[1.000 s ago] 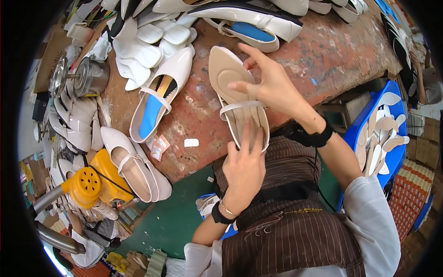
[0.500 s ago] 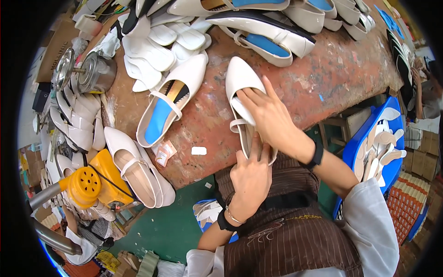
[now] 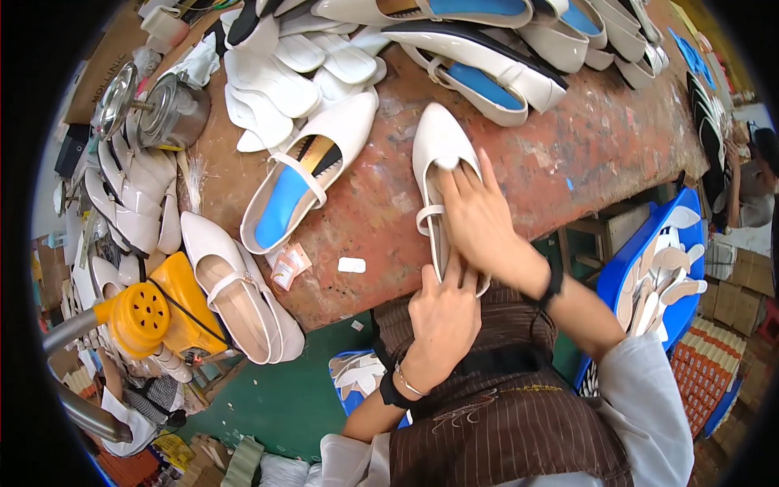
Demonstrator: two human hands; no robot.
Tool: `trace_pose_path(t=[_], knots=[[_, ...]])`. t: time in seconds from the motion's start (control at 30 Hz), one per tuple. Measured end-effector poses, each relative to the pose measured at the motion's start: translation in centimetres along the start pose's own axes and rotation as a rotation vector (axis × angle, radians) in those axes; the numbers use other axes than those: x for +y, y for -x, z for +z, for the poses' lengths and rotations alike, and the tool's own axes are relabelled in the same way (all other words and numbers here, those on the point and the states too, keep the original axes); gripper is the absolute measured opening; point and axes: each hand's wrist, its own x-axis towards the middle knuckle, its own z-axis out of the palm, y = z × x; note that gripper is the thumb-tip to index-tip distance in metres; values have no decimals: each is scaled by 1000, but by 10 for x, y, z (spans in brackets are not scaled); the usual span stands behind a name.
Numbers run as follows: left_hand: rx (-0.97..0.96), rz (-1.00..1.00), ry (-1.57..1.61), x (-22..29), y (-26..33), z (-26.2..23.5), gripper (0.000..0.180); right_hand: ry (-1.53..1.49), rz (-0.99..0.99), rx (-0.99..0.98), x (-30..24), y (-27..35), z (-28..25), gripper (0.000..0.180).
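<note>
Shoe (image 3: 438, 154), pointed and cream, lies toe-away near the front edge of the worn red bench (image 3: 600, 146), both my hands on it. At far left I see a yellow blower (image 3: 150, 312) just beside a strapped flat (image 3: 231, 284); next along, a blue-lined flat (image 3: 304, 183) rests well apart from my work. My left hand (image 3: 442, 321) comes up from below, wrist bent back, fingers close together and pressing the heel end. My right hand (image 3: 479, 219) reaches in from the right, palm down, fingers spread flat inside the shoe behind its strap. At far right stands a blue tray (image 3: 621, 276) of insoles.
</note>
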Motion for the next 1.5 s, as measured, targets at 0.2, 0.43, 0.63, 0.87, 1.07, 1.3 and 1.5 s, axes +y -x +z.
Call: trace_pose_path(t=[0.2, 0.43, 0.63, 0.87, 1.07, 1.3, 1.5], knots=[[2, 46, 27, -5, -5, 5, 33, 281, -29, 189, 9, -14, 21, 46], [-93, 39, 7, -5, -2, 0, 40, 341, -46, 187, 2, -24, 25, 42], [64, 70, -54, 4, -3, -5, 45, 289, -72, -153, 20, -53, 24, 20], [274, -25, 424, -43, 49, -78, 29, -876, -331, -79, 43, -31, -70, 27], [766, -362, -166, -89, 110, -162, 24, -944, 129, 108, 43, -57, -96, 29], [527, -611, -295, -142, 119, -119, 31, -395, -208, 26, -23, -161, -23, 19], [628, -660, -371, -135, 119, -85, 47, -67, -263, 126, -60, -260, 34, 22]])
